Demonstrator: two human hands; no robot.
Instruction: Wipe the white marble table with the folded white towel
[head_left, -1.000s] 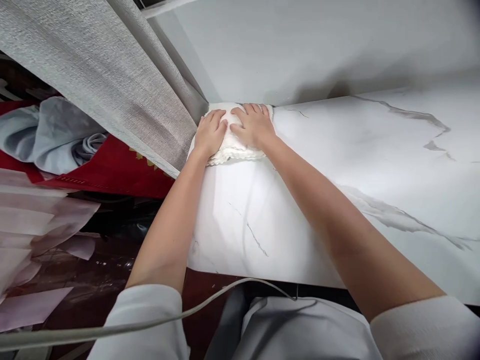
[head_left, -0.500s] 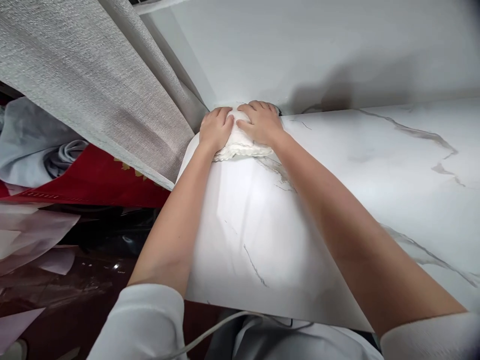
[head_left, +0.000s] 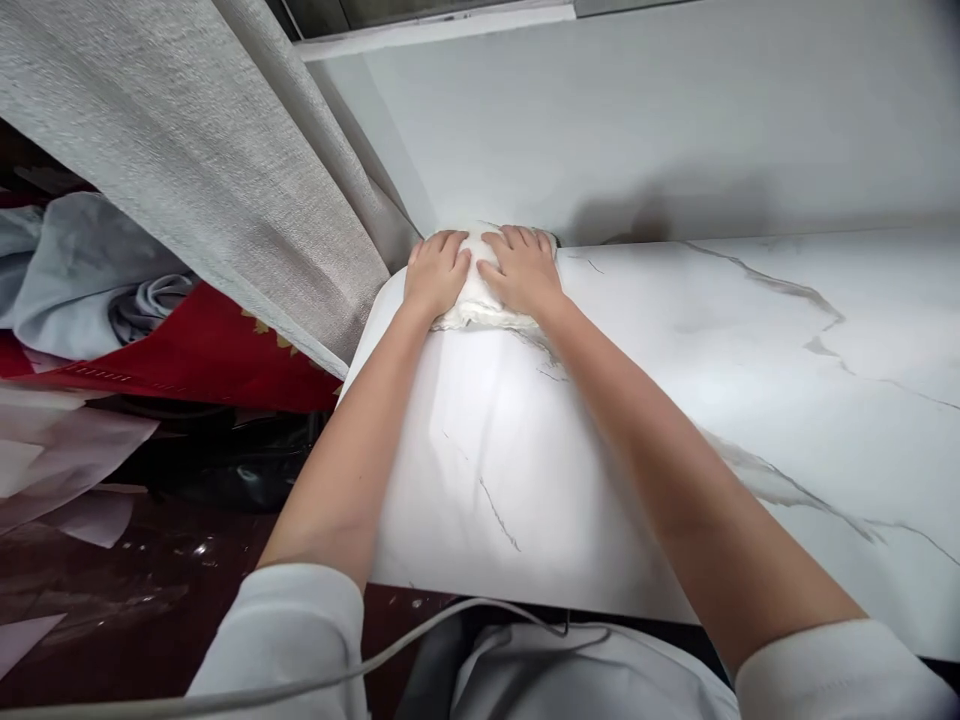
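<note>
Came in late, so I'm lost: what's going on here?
A person has both bare hands palm down on a bunched white cloth, the left hand on its left part and the right hand on its right. The cloth lies on a white marble-patterned surface, at the far left corner by the grey wall. A grey curtain hangs just left.

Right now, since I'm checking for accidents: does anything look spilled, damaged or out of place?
The pale cable looks odd: it loops loosely by the near edge of the tabletop and past the left sleeve, where it might catch. I see no spill around the white cloth; the dark lines look like marbling.
</note>
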